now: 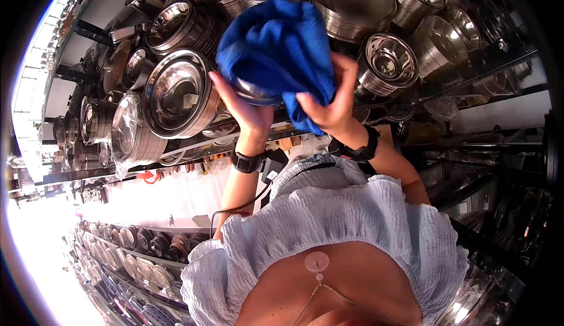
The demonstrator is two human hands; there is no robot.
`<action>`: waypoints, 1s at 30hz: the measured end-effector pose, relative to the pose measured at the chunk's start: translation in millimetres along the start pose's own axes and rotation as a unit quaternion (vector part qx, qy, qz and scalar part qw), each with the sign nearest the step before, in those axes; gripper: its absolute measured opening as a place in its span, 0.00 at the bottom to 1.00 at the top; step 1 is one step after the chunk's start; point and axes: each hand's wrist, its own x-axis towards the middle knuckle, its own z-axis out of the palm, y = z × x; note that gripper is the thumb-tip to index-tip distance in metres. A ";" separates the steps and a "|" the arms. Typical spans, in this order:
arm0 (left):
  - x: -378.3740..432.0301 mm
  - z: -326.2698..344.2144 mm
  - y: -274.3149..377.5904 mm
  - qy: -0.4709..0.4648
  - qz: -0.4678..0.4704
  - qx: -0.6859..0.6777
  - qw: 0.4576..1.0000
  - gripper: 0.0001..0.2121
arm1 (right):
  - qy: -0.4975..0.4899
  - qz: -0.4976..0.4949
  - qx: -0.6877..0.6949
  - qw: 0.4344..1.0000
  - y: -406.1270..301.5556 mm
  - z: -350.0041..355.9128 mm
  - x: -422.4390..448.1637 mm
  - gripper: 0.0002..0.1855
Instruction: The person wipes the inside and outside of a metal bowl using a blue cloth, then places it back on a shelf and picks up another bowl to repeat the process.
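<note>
A blue cloth [282, 48] is draped over a shiny metal dish [255, 91], most of which it hides; only a piece of rim and side shows at the lower edge. My left hand [246, 110] holds the dish from the near left, palm and thumb against it. On the other side my right hand [332, 99] grips the cloth at the dish's right edge, thumb in front and fingers partly hidden behind the fabric. Below the right hand a loose end of cloth hangs down. Both wrists wear black straps.
Stacked stainless steel basins [178, 94] stand just left of my hands on a shelf. To the right is a stack of steel bowls [387, 63]. Plastic-wrapped plates [128, 127] lie near the shelf's front edge. Racks of small wares [145, 268] line the lower left. A black cable [238, 211] runs along my left arm.
</note>
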 end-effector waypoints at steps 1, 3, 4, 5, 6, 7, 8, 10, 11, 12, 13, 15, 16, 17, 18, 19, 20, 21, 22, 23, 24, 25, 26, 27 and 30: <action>-1.7 -18.5 -15.3 0.004 0.041 0.131 0.991 0.33 | -0.034 -0.073 -0.018 0.997 -3.2 -0.5 4.0 0.37; -21.0 -33.2 -20.9 -0.007 -0.006 0.187 0.982 0.33 | -0.100 -0.166 -0.069 0.979 -17.8 -1.6 18.1 0.38; -24.0 -40.8 -18.9 -0.032 -0.021 0.209 0.977 0.33 | -0.104 -0.176 -0.062 0.977 -19.6 5.7 20.6 0.40; -25.6 -43.1 -15.9 -0.060 -0.038 0.230 0.971 0.32 | -0.078 -0.164 -0.042 0.983 -18.6 8.9 20.9 0.39; -20.1 -41.6 -17.7 -0.040 -0.047 0.197 0.978 0.31 | -0.051 -0.152 -0.021 0.987 -16.0 11.2 20.5 0.38; -15.9 -38.7 -18.8 -0.020 -0.056 0.165 0.985 0.31 | -0.036 -0.115 0.004 0.993 -13.5 13.3 18.4 0.37; -11.9 -27.8 -15.6 0.040 -0.055 0.130 0.989 0.30 | -0.037 -0.116 0.005 0.993 -13.3 12.7 21.1 0.37; -9.2 -22.6 -12.7 0.057 -0.037 0.156 0.985 0.30 | -0.101 -0.169 -0.183 0.963 -13.1 9.3 28.7 0.37; -9.3 -23.8 -13.5 0.057 -0.040 0.158 0.985 0.31 | -0.113 -0.162 -0.209 0.958 -10.1 9.7 28.8 0.40; -10.0 -26.4 -14.5 0.051 -0.045 0.159 0.985 0.31 | -0.113 -0.162 -0.209 0.958 -12.1 11.0 25.5 0.40; -13.0 -29.0 -13.2 0.044 -0.050 0.160 0.985 0.30 | -0.132 -0.119 -0.206 0.962 -17.9 13.7 20.6 0.42; -20.6 -37.0 -7.6 0.025 -0.065 0.157 0.985 0.30 | -0.166 -0.071 -0.194 0.964 -25.4 14.3 16.5 0.48; -22.9 -39.9 -4.4 0.020 -0.074 0.156 0.985 0.30 | -0.167 -0.070 -0.195 0.964 -20.7 15.4 12.5 0.48; -25.4 -42.7 -1.7 0.019 -0.084 0.155 0.984 0.30 | -0.141 -0.082 -0.151 0.975 -14.5 16.8 5.7 0.50; -27.9 -44.3 0.7 0.019 -0.093 0.154 0.983 0.30 | -0.113 -0.093 -0.107 0.983 -9.9 17.0 1.2 0.52; -30.2 -44.7 1.6 0.023 -0.099 0.152 0.983 0.29 | -0.125 -0.096 -0.088 0.984 -6.4 13.1 -0.5 0.51; -33.6 -44.9 3.9 0.029 -0.103 0.150 0.983 0.29 | -0.127 -0.097 -0.087 0.983 -7.3 11.4 1.8 0.51; -34.6 -45.5 5.2 0.034 -0.106 0.147 0.983 0.29 | -0.159 -0.137 -0.130 0.969 -9.6 9.3 5.5 0.50; -35.6 -43.5 5.8 0.042 -0.107 0.143 0.983 0.29 | -0.190 -0.176 -0.174 0.950 -13.8 7.9 10.1 0.48; -34.9 -41.3 2.5 0.051 -0.109 0.139 0.983 0.29 | -0.174 -0.174 -0.198 0.949 -22.1 12.8 14.4 0.45; -33.1 -36.6 0.0 0.060 -0.108 0.133 0.983 0.28 | -0.173 -0.173 -0.200 0.949 -24.8 16.3 19.3 0.45; -30.9 -32.3 -2.6 0.068 -0.106 0.133 0.983 0.28 | -0.169 -0.166 -0.203 0.950 -25.5 19.2 23.8 0.43; -27.4 -26.3 -5.9 0.076 -0.104 0.128 0.983 0.28 | -0.164 -0.159 -0.206 0.952 -27.0 21.2 29.3 0.41; -23.6 -21.5 -9.0 0.077 -0.100 0.125 0.984 0.28 | -0.137 -0.134 -0.180 0.965 -28.7 22.1 37.1 0.35; -12.8 -21.3 -13.0 0.029 -0.132 0.133 0.982 0.32 | -0.105 -0.068 -0.128 0.984 -18.2 24.1 56.9 0.29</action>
